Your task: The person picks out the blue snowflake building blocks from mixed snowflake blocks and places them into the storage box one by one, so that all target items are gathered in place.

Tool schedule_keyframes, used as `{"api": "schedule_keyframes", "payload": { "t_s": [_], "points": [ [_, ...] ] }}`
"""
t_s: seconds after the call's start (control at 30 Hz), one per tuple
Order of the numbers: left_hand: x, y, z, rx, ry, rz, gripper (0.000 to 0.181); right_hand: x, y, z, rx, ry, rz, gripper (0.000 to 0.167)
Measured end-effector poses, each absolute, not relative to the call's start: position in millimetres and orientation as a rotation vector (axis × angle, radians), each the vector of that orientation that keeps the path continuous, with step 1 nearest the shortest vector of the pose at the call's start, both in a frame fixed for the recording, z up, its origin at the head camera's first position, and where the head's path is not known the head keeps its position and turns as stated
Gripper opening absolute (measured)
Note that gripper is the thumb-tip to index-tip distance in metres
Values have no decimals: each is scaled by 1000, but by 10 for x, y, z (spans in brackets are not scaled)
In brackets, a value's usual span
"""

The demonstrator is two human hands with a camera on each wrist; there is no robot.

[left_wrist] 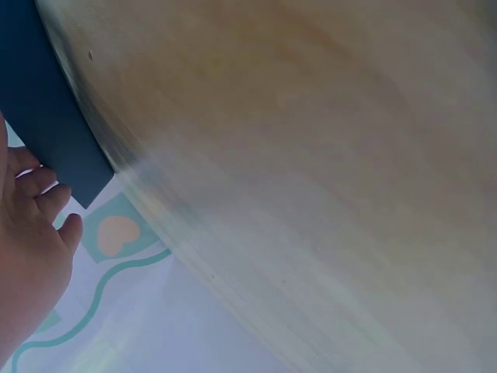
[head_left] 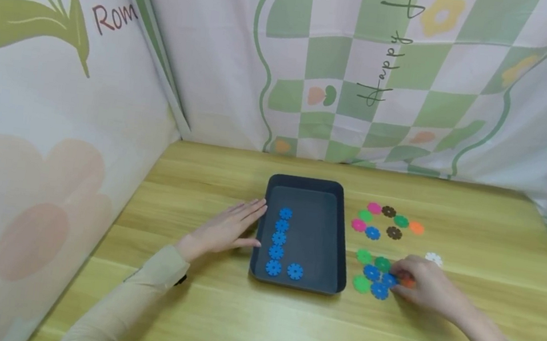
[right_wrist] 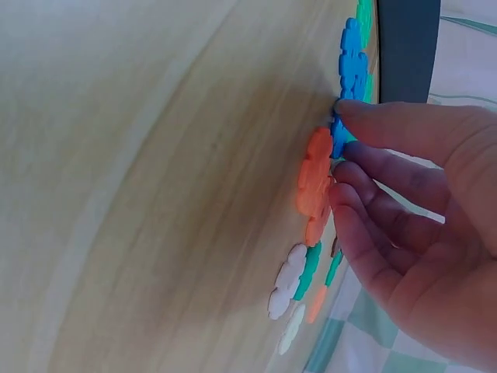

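Observation:
A dark grey rectangular tray point(head_left: 317, 234) lies on the table. In it, several blue notched plastic discs point(head_left: 279, 238) form a column along the left side, and another blue disc point(head_left: 295, 271) sits beside the lowest one. My left hand point(head_left: 227, 228) rests against the tray's left edge with fingers extended. To the right of the tray, my right hand point(head_left: 424, 285) pinches a blue disc point(right_wrist: 338, 138) between thumb and fingertips, at the loose pile. Close to those fingers lie an orange disc point(right_wrist: 314, 175), two more blue discs point(head_left: 379, 290) and several green ones point(head_left: 361, 284).
Farther back on the right is a loose group of discs: pink point(head_left: 359, 225), brown point(head_left: 394, 232), blue point(head_left: 372, 233), green and orange point(head_left: 416, 228). A white disc point(head_left: 434, 259) lies behind the right hand. Printed curtains point(head_left: 224, 72) stand behind and beside the wooden table point(head_left: 252, 329).

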State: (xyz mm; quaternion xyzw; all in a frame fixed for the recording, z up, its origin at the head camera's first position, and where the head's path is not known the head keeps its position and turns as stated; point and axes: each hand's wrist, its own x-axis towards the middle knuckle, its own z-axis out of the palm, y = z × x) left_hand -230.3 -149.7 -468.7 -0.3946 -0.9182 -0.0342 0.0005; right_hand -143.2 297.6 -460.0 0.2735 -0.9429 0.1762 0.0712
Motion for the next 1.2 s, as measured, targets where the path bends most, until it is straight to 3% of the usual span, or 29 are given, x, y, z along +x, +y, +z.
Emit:
{"api": "schedule_keyframes", "payload": {
  "t_s": [0.83, 1.2],
  "points": [
    [-2309, -1503, -4680, -1238, -2879, -90, 87, -1448, 2920, -4538, 686, -3017, 626, 28],
    [-2309, -1506, -4684, -1241, -2893, -90, 86, -1430, 2902, -4528, 755, -2987, 557, 27]
  ]
}}
